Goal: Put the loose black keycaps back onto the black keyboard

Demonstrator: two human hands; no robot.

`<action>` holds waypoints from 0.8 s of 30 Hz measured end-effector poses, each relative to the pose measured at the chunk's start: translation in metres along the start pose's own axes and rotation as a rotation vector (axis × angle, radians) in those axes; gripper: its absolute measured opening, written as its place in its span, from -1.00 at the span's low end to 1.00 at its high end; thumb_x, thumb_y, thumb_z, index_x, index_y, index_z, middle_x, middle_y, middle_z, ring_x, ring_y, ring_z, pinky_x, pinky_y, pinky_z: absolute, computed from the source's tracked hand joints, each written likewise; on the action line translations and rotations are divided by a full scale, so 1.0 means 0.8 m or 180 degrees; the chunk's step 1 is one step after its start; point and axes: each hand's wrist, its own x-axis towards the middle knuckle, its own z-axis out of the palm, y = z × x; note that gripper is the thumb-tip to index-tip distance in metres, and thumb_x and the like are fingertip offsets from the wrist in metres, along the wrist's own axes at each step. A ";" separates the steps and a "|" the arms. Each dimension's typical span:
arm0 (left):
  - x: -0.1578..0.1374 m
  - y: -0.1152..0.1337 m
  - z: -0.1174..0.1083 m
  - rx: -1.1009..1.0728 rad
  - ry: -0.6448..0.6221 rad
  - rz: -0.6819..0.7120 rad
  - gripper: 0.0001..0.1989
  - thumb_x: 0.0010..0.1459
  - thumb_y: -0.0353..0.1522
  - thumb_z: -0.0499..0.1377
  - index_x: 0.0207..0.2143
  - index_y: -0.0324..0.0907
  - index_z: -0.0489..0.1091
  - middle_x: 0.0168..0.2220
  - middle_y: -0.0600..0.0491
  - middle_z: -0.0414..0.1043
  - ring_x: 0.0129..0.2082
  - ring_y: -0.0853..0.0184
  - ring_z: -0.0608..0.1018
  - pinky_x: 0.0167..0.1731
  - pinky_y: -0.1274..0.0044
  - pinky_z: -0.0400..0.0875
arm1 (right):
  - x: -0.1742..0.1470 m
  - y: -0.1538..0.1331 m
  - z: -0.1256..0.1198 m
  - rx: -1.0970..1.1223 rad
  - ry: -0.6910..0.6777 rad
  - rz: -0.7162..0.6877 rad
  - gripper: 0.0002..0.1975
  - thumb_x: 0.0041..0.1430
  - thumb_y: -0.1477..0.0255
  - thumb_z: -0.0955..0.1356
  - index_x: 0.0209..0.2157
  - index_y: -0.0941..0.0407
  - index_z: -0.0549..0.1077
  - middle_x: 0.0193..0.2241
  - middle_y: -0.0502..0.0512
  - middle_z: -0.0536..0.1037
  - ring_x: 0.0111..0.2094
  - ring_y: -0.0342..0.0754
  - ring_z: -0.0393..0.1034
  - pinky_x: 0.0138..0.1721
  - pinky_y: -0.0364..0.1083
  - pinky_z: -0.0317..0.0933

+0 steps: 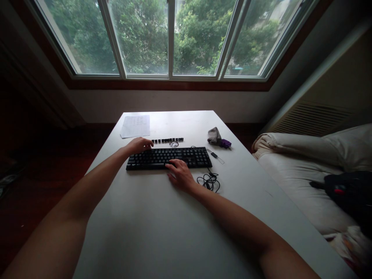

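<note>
A black keyboard (157,157) lies across the white table. Over its back left corner is my left hand (139,145), fingers slightly bent and apart, fingertips close to the left end of a row of loose black keycaps (167,140). Nothing shows in that hand. My right hand (182,174) rests at the keyboard's front edge, right of the middle, open with its fingers spread over the lower keys. A small clear round dish or ring (173,144) sits between keycaps and keyboard. To the right lies a wire keycap puller (214,155) with a dark handle.
Coiled black cable (209,182) lies by the keyboard's front right. A grey cloth (214,135) and a purple cloth (225,143) are at the back right of the table (162,232). Printed paper (135,126) lies back left. A sofa (293,182) stands to the right, windows ahead.
</note>
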 end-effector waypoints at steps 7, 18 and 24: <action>0.002 0.011 0.000 0.0359 0.0034 -0.0105 -0.74 0.18 -0.24 0.17 -0.10 0.07 0.57 -0.24 0.10 0.63 -0.26 0.26 0.59 -0.22 0.51 0.35 | 0.000 0.001 0.001 -0.0008 0.0026 -0.0018 -0.58 0.20 0.42 0.41 0.11 0.07 0.46 0.13 0.23 0.37 0.18 0.15 0.19 0.23 0.17 0.10; -0.002 0.008 0.005 0.0710 0.0175 0.0069 -0.73 0.26 -0.21 0.12 -0.14 -0.01 0.59 -0.25 -0.05 0.57 -0.28 0.19 0.58 -0.21 0.45 0.36 | 0.000 -0.001 0.001 -0.0026 0.0003 -0.0007 -0.58 0.21 0.42 0.40 0.11 0.07 0.46 0.14 0.23 0.36 0.19 0.16 0.18 0.23 0.16 0.10; -0.007 0.005 0.007 0.0472 0.0250 0.0045 -0.73 0.26 -0.22 0.12 -0.07 0.04 0.54 -0.22 0.08 0.60 -0.22 0.26 0.58 -0.22 0.51 0.37 | 0.000 0.000 0.001 -0.0014 0.0011 -0.0016 -0.58 0.21 0.43 0.40 0.11 0.08 0.45 0.13 0.24 0.36 0.19 0.15 0.18 0.23 0.17 0.10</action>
